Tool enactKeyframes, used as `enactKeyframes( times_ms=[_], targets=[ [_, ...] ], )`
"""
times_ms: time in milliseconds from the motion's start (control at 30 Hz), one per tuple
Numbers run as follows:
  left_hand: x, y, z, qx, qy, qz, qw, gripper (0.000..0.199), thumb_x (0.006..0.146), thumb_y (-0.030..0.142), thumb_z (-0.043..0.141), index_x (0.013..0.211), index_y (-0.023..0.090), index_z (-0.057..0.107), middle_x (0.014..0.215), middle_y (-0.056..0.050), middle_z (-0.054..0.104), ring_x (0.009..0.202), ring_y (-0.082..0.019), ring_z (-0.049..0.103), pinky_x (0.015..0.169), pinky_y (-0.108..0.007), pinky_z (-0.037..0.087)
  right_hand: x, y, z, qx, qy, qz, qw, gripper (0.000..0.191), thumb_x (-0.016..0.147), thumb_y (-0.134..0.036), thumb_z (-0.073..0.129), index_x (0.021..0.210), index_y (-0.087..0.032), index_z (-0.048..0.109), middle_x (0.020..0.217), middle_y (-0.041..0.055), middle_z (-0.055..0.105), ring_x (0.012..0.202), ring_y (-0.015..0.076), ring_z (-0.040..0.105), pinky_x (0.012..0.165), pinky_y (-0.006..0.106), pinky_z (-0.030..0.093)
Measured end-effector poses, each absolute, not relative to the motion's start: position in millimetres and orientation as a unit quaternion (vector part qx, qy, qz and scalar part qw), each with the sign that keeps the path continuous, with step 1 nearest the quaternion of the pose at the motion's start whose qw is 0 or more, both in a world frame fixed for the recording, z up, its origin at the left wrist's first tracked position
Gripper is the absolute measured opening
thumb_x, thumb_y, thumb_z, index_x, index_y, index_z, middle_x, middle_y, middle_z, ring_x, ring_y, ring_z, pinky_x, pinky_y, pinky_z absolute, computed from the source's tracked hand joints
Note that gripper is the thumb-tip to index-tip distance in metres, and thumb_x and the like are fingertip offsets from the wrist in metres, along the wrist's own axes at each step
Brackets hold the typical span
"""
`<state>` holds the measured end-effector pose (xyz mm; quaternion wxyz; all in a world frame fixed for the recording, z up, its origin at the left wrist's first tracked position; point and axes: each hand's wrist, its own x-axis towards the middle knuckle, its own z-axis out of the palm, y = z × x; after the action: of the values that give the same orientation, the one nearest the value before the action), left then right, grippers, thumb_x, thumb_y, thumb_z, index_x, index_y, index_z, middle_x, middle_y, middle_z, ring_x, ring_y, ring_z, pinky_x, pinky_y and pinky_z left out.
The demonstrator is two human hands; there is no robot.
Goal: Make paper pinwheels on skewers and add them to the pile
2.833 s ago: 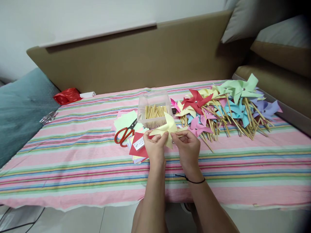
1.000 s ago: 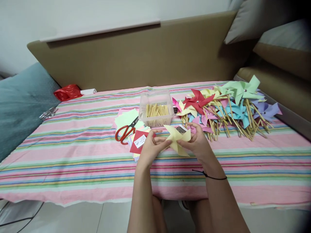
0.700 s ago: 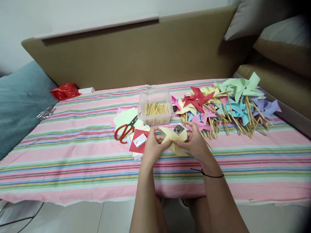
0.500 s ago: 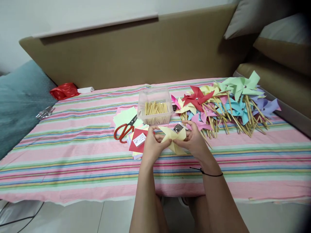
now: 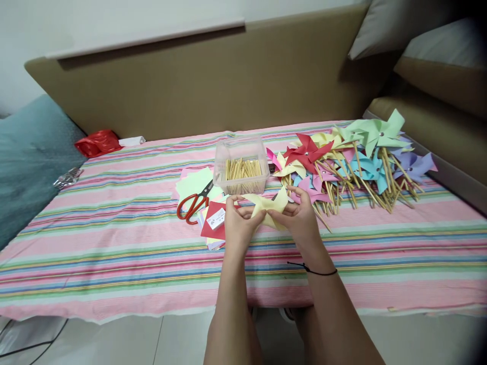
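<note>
A pale yellow paper pinwheel (image 5: 268, 204) without a stick is held between my two hands, above the striped cloth. My left hand (image 5: 240, 223) pinches its left side, the thumb near the centre. From the right, my right hand (image 5: 300, 215) grips the same paper, its thumb also close to the middle. Whether a pin sits at the centre is hidden by the thumbs. Just left of my left hand lie a red paper sheet (image 5: 213, 221) with a white label and red-handled scissors (image 5: 194, 205). Behind the paper stands a clear plastic box (image 5: 243, 185) of short wooden sticks.
Several colourful pinwheels on sticks (image 5: 308, 152) are heaped at the right. Pale green paper sheets (image 5: 194, 183) lie under the scissors. A red plastic bag (image 5: 99, 143) and a white object (image 5: 132, 141) rest at the far left, near a teal cushion (image 5: 34, 157).
Both hands have brought the yellow pinwheel slightly up and left, and its blades are tilted differently. The small dark packet behind it is now mostly covered.
</note>
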<state>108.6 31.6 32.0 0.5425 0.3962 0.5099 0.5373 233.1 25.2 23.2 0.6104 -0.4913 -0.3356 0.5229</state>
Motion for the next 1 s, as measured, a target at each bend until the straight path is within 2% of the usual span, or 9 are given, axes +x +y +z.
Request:
enactKeyframes(
  times_ms=[400,867,933,1000],
  targets=[
    [102.0,33.0,36.3,0.406,0.498,0.497,0.584,0.058,0.061,0.021,0.074,0.103,0.022,0.035,0.068,0.002,0.067,0.054,-0.013,0.062,0.051,-0.020,0.045,236.5,24.7,19.0,-0.515,-0.348,0.533,0.574,0.082,0.051,-0.025,0.084,0.120,-0.024,0.040,0.072,0.0017,0.073,0.067,0.0230,0.071,0.057,0.030,0.057],
    [96.9,34.5,34.4,0.411,0.518,0.496,0.563,0.061,0.055,0.017,0.076,0.100,0.023,0.035,0.062,0.004,0.066,0.047,-0.013,0.060,0.048,-0.021,0.046,236.5,26.2,20.5,-0.504,-0.365,0.549,0.558,0.092,0.050,-0.035,0.086,0.128,-0.021,0.038,0.075,0.0029,0.074,0.068,0.0223,0.071,0.061,0.033,0.057],
    [91.9,35.8,34.7,0.393,0.524,0.521,0.547,0.061,0.055,0.018,0.077,0.099,0.023,0.035,0.063,0.003,0.067,0.046,-0.014,0.060,0.048,-0.022,0.047,238.8,28.0,20.1,-0.509,-0.347,0.530,0.583,0.086,0.052,-0.037,0.085,0.124,-0.020,0.042,0.079,0.0044,0.074,0.072,0.0216,0.071,0.067,0.034,0.057],
    [84.1,36.6,35.5,0.359,0.532,0.563,0.520,0.063,0.054,0.020,0.078,0.100,0.023,0.035,0.065,0.001,0.068,0.049,-0.016,0.063,0.049,-0.024,0.049,243.5,29.3,18.5,-0.532,-0.330,0.489,0.608,0.066,0.059,-0.040,0.082,0.113,-0.018,0.051,0.084,0.0068,0.075,0.077,0.0211,0.071,0.070,0.034,0.057]
  ],
)
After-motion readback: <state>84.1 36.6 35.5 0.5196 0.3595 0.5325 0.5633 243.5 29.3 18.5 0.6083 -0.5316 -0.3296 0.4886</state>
